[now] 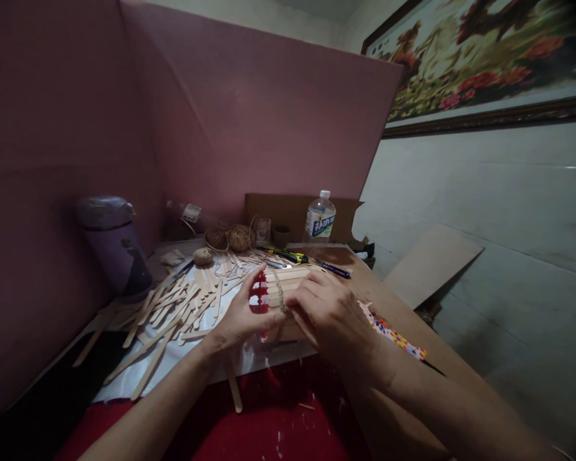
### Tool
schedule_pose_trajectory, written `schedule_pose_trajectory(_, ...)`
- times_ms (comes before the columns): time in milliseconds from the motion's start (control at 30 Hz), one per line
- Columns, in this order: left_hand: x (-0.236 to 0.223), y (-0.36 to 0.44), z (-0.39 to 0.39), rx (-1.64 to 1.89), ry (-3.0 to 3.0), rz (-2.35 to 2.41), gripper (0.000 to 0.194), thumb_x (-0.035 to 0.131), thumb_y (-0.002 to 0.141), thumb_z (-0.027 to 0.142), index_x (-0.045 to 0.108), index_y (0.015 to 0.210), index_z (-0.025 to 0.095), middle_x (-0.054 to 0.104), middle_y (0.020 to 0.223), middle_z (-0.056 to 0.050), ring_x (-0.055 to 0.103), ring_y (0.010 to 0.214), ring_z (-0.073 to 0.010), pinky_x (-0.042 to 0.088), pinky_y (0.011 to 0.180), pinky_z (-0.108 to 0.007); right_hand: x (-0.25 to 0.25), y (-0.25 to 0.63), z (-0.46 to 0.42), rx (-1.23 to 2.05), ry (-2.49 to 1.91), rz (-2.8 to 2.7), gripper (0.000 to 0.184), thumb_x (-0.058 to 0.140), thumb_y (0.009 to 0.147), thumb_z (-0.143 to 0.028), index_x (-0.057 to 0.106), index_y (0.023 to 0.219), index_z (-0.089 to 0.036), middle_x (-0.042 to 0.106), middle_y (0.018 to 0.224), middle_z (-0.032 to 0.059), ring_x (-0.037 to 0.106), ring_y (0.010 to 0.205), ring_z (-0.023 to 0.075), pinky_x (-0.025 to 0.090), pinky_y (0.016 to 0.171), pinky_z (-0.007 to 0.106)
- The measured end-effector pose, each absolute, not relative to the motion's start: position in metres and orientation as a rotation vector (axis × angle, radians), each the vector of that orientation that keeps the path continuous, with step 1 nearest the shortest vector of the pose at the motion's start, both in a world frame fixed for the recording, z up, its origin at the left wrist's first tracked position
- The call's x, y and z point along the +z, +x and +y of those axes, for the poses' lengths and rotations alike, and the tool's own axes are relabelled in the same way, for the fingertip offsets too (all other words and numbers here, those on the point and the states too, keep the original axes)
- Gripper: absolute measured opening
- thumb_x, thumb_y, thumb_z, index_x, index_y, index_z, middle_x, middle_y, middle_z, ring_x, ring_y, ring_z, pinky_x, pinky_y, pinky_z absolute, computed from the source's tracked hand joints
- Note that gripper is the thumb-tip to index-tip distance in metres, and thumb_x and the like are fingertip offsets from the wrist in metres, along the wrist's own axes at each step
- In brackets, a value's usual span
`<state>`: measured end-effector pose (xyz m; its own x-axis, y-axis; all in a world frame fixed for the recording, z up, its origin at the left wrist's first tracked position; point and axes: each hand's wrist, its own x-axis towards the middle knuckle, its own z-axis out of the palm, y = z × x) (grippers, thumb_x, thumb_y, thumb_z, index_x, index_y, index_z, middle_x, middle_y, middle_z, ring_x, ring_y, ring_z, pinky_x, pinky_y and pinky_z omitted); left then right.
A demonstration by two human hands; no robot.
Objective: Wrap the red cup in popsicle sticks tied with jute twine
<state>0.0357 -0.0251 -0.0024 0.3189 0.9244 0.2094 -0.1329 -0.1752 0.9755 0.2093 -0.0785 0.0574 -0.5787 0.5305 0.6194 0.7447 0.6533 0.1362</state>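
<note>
A rounded holder covered with wooden craft sticks (pixel 294 283) lies sideways between my hands, its stick ends facing left and red showing at that end. A band of twine (pixel 279 289) runs around it. My left hand (pixel 237 318) is closed around the left end, thumb above and fingers below. My right hand (pixel 333 315) rests over the right part, its fingers pinched together at the twine band. Those fingertips are partly hidden, as is the holder's right end.
Loose craft sticks (pixel 187 307) cover the table's left side. Twine balls (pixel 240 237), a box cutter (pixel 288 255), a pen (pixel 333 268) and a plastic bottle (pixel 320 218) stand or lie behind. A purple tumbler (pixel 118 250) is at left, a flower-patterned strip (pixel 396 336) at right.
</note>
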Motion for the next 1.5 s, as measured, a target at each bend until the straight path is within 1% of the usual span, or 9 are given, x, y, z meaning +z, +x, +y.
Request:
schedule_pose_trajectory(200, -0.007, 0.035, -0.025, 1.149, 1.467, 0.833, 0.108, 0.085, 0.051, 0.032, 0.031, 0.144, 0.024, 0.045, 0.136, -0.014, 0.057, 0.11, -0.0279, 0.054, 0.081, -0.034, 0.067, 0.204, -0.08, -0.659, -1.013, -2.508, 0.014, 0.058, 0.086, -0.011, 0.061, 0.072, -0.012, 0.062, 0.074, 0.009, 0.052, 0.074, 0.0233, 0.041, 0.067, 0.034)
schedule_pose_trajectory(333, -0.009, 0.035, -0.024, 1.156, 1.479, 0.861, 0.108, 0.085, 0.05, 0.029, 0.031, 0.144, 0.024, 0.041, 0.139, -0.014, 0.054, 0.114, -0.0287, 0.054, 0.08, -0.033, 0.061, 0.202, -0.077, -0.776, -1.011, -2.513, 0.015, 0.052, 0.086, -0.008, 0.061, 0.075, -0.012, 0.062, 0.075, 0.011, 0.051, 0.074, 0.0247, 0.042, 0.068, 0.036)
schedule_pose_trajectory(433, -0.007, 0.036, -0.024, 1.149, 1.463, 0.844, 0.108, 0.084, 0.05, 0.027, 0.031, 0.144, 0.022, 0.046, 0.136, -0.015, 0.054, 0.114, -0.0289, 0.054, 0.082, -0.034, 0.053, 0.203, -0.075, -0.881, -0.945, -2.488, 0.019, 0.046, 0.086, -0.005, 0.061, 0.076, -0.011, 0.062, 0.075, 0.0116, 0.048, 0.073, 0.0245, 0.042, 0.07, 0.037)
schedule_pose_trajectory(567, -0.004, 0.035, -0.024, 1.161, 1.43, 0.77, 0.105, 0.086, 0.051, 0.033, 0.034, 0.142, 0.025, 0.046, 0.138, -0.014, 0.054, 0.116, -0.0297, 0.054, 0.084, -0.035, 0.049, 0.209, -0.076, -0.737, -0.876, -2.43, 0.022, 0.043, 0.087, -0.005, 0.06, 0.074, -0.012, 0.059, 0.074, 0.0097, 0.047, 0.075, 0.0227, 0.043, 0.07, 0.035)
schedule_pose_trajectory(700, -0.004, 0.034, -0.024, 1.155, 1.41, 0.762, 0.107, 0.087, 0.05, 0.035, 0.035, 0.143, 0.025, 0.045, 0.138, -0.014, 0.055, 0.115, -0.0309, 0.053, 0.086, -0.037, 0.049, 0.213, -0.081, -0.427, -0.962, -2.346, 0.016, 0.047, 0.088, -0.009, 0.06, 0.081, -0.012, 0.06, 0.08, 0.0087, 0.049, 0.082, 0.0224, 0.045, 0.074, 0.034)
schedule_pose_trajectory(800, -0.006, 0.033, -0.023, 1.15, 1.435, 0.746, 0.106, 0.087, 0.051, 0.034, 0.034, 0.143, 0.027, 0.046, 0.139, -0.013, 0.055, 0.116, -0.0308, 0.053, 0.087, -0.038, 0.05, 0.212, -0.083, -0.338, -0.992, -2.314, 0.012, 0.05, 0.088, -0.009, 0.06, 0.082, -0.012, 0.061, 0.082, 0.0081, 0.05, 0.084, 0.0221, 0.045, 0.076, 0.035)
schedule_pose_trajectory(1033, -0.01, 0.035, -0.023, 1.199, 1.473, 0.777, 0.104, 0.086, 0.053, 0.033, 0.035, 0.143, 0.026, 0.042, 0.141, -0.014, 0.053, 0.116, -0.0303, 0.054, 0.087, -0.039, 0.055, 0.207, -0.083, -0.495, -0.995, -2.391, 0.021, 0.05, 0.091, -0.011, 0.061, 0.073, -0.013, 0.06, 0.073, 0.0072, 0.049, 0.077, 0.0213, 0.044, 0.071, 0.033)
schedule_pose_trajectory(1267, -0.007, 0.035, -0.023, 1.247, 1.476, 0.815, 0.098, 0.086, 0.052, 0.03, 0.042, 0.139, 0.025, 0.043, 0.139, -0.012, 0.052, 0.118, -0.0302, 0.051, 0.093, -0.04, 0.048, 0.205, -0.075, -0.739, -1.026, -2.421, 0.017, 0.048, 0.087, -0.005, 0.06, 0.077, -0.011, 0.061, 0.076, 0.0113, 0.049, 0.077, 0.0239, 0.046, 0.073, 0.037)
schedule_pose_trajectory(1500, -0.007, 0.035, -0.022, 1.21, 1.422, 0.78, 0.101, 0.087, 0.052, 0.033, 0.038, 0.14, 0.023, 0.048, 0.135, -0.014, 0.054, 0.115, -0.0303, 0.052, 0.088, -0.038, 0.05, 0.211, -0.072, -0.584, -1.104, -2.212, 0.018, 0.042, 0.089, -0.008, 0.057, 0.08, -0.013, 0.059, 0.079, 0.0123, 0.051, 0.078, 0.0237, 0.047, 0.07, 0.036)
